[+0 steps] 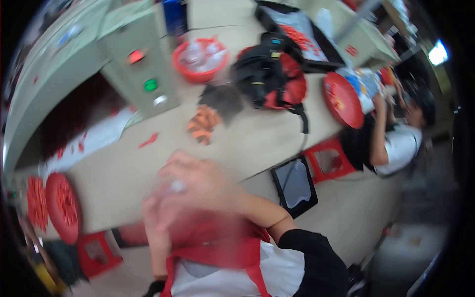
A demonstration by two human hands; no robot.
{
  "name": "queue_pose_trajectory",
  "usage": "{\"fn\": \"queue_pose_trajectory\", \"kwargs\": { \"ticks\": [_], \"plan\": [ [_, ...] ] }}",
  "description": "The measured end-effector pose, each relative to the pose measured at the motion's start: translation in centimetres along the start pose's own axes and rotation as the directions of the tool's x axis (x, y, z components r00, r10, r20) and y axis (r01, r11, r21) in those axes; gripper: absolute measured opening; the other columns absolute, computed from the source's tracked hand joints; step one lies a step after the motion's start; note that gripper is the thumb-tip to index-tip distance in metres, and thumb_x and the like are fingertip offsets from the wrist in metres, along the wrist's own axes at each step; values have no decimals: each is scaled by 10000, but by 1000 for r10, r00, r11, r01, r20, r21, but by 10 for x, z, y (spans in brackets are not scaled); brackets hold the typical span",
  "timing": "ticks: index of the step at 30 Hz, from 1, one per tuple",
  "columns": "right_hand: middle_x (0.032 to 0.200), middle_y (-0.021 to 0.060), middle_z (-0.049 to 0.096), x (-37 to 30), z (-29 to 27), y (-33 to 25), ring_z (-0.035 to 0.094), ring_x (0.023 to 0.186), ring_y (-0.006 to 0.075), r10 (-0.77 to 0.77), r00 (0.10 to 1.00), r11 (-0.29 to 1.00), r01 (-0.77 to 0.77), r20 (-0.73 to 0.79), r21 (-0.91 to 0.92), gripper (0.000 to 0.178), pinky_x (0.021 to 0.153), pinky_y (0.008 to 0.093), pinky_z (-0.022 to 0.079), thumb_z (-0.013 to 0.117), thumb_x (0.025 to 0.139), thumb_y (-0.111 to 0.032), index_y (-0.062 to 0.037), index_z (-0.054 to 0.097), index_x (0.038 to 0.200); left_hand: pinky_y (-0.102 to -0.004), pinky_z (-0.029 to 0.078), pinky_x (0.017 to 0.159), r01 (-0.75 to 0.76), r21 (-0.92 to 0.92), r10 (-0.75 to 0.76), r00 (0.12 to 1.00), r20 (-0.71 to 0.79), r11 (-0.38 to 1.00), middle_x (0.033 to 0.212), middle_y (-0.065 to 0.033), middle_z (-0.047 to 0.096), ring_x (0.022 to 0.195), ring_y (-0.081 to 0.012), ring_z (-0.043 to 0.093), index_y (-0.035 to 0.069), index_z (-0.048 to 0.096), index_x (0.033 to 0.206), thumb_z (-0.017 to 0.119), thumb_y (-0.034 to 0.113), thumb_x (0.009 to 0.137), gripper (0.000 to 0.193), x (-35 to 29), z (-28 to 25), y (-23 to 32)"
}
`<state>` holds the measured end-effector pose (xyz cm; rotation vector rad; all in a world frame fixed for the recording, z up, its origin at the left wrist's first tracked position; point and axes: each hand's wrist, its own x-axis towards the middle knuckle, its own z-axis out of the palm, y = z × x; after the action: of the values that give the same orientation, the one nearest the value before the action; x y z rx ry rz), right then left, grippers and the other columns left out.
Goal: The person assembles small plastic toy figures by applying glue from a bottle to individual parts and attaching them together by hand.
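My right hand (pixel 198 185) and my left hand (pixel 157 210) are together in front of my red apron, above the table's near edge. Both are smeared by motion. The right hand's fingers curl over toward the left hand. Between them shows a small whitish, shiny spot (pixel 177 186), too blurred to name. Just beyond the hands, an orange and black striped glove (pixel 204 123) lies on the table beside a dark grey cloth (pixel 225 101). A small red piece (pixel 148 140) lies to their left.
At left stands a pale green machine (pixel 141 64) with lit buttons. Red plates of red pieces (pixel 63 208) sit at its mouth. Farther back are a red basket (pixel 200 74), a black bag (pixel 260 74) and a black tray (pixel 326 63). A person (pixel 401 133) works at right by a red plate (pixel 341 101).
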<state>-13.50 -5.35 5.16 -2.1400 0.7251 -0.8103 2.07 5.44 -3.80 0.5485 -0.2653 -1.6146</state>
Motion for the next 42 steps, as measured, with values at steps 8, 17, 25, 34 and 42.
{"fn": "queue_pose_trajectory", "kwargs": {
  "ticks": [8,17,25,34,42],
  "plan": [
    [862,78,572,-4,-6,15,577,705,202,176,976,984,-173,-128,33,449,601,300,478,836,521,-130,-40,611,899,-359,463,879,246,-617,-64,951,302,748,1186,-155,515,1060,-232,522,12,499,1151,606,211,796,421,19,1,-4],
    [865,57,571,-6,9,13,566,705,184,227,970,974,-225,-84,38,429,603,292,467,832,533,-142,-43,610,887,-363,520,853,194,-606,-15,958,287,772,1109,-176,451,979,-305,540,50,491,1184,545,193,842,375,7,-1,3],
    [770,46,559,-4,3,30,522,631,95,145,986,988,-148,-81,-38,381,597,240,419,793,612,-78,7,604,931,-373,520,859,198,-641,-5,957,290,741,1081,-161,454,979,-303,545,43,494,1189,547,171,837,378,11,-5,3],
    [881,148,614,29,8,96,603,778,328,394,871,677,-491,-294,-547,337,706,415,461,685,725,-302,-38,649,931,-345,456,935,230,-625,-15,944,330,746,1179,-117,488,1048,-176,520,12,488,1133,603,153,810,371,9,-3,3],
    [778,104,629,12,-3,55,630,669,142,490,871,806,-432,-45,404,142,545,288,491,659,745,-79,2,638,860,-368,517,869,199,-635,-23,962,274,747,1080,-157,464,986,-300,543,32,470,1213,543,173,845,401,14,-8,-3]
  ]
}}
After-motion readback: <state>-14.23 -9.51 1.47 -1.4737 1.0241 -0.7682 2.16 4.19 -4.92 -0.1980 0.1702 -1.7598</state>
